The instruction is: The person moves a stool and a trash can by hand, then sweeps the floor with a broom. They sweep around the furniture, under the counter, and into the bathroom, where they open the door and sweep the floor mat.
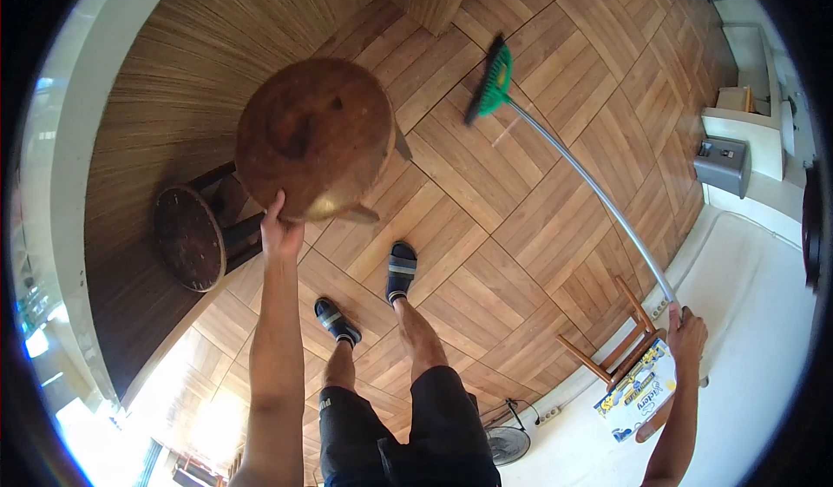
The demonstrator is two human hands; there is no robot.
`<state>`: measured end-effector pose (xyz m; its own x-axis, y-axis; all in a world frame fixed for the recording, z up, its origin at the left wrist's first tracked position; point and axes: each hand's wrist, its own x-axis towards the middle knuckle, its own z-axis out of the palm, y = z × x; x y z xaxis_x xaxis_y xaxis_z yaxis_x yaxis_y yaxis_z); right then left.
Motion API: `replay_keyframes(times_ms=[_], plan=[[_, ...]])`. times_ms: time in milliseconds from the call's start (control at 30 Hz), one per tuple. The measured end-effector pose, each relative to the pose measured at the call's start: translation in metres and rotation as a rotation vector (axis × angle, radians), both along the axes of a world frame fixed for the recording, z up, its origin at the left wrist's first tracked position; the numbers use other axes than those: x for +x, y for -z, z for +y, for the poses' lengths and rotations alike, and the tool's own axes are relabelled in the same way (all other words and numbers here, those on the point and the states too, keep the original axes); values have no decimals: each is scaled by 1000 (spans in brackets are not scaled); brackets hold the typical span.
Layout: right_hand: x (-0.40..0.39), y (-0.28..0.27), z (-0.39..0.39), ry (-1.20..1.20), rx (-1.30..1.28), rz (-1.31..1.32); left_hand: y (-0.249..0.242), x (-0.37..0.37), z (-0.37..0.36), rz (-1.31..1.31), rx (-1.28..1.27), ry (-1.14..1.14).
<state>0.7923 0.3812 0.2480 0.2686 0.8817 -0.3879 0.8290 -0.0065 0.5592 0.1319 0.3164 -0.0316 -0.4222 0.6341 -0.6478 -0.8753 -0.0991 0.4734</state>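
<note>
My left hand grips the near edge of a round wooden stool, its thumb on the seat top and its other fingers under the rim. Two of the stool's legs show at its right side. In my right hand is the upper end of a long metal handle, with the fingers closed around it. That handle runs up and left to a green broom head with dark bristles, at the tiled floor.
A second round stool lies tipped at the left, by the wood-grain counter panel. A wooden chair with a printed box is at lower right. A fan stands near the wall, and a grey bin at right.
</note>
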Motion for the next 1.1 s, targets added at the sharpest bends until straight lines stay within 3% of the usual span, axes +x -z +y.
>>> replay_keyframes(times_ms=[200, 333, 467, 533, 600, 667, 733, 800, 833, 867, 933, 967, 1000, 1033, 1067, 1100], plan=[[-68, 79, 10, 76, -47, 240, 34, -21, 91, -9, 117, 41], [-30, 101, -26, 127, 20, 287, 56, -38, 144, 68, 119, 65], [-30, 56, -68, 377, 30, 237, 74, -54, 193, 82, 186, 146], [31, 41, -120, 274, -24, 250, 82, -58, 211, 114, 187, 182], [-13, 7, -128, 507, 39, 434, 91, -48, 233, 169, 144, 174], [-8, -12, -157, 405, -45, 396, 103, -45, 254, 200, 209, 239], [-4, -32, -180, 296, -136, 359, 76, -35, 276, 259, 19, 289], [-29, -47, -177, 372, -304, 335, 71, -50, 300, 406, -314, 309], [-43, -49, -176, 273, -357, 263, 63, -52, 306, 478, -477, 323], [-32, -46, -194, 254, -354, 344, 60, -46, 297, 474, -436, 331], [-66, -11, -183, -196, -233, 603, 42, -30, 271, 472, -347, 344], [-96, 1, -179, 69, -429, 342, 38, -18, 234, 703, -419, 492], [-119, 25, -170, 181, -476, 413, 37, -6, 197, 957, -520, 638], [-137, 57, -167, -64, -442, 364, 34, 6, 160, 1199, -625, 749], [-163, 83, -150, -89, -424, 382, 80, 5, 104, 1568, -653, 758], [-177, 104, -137, -38, -447, 432, 86, 19, 39, 1532, -628, 651]])
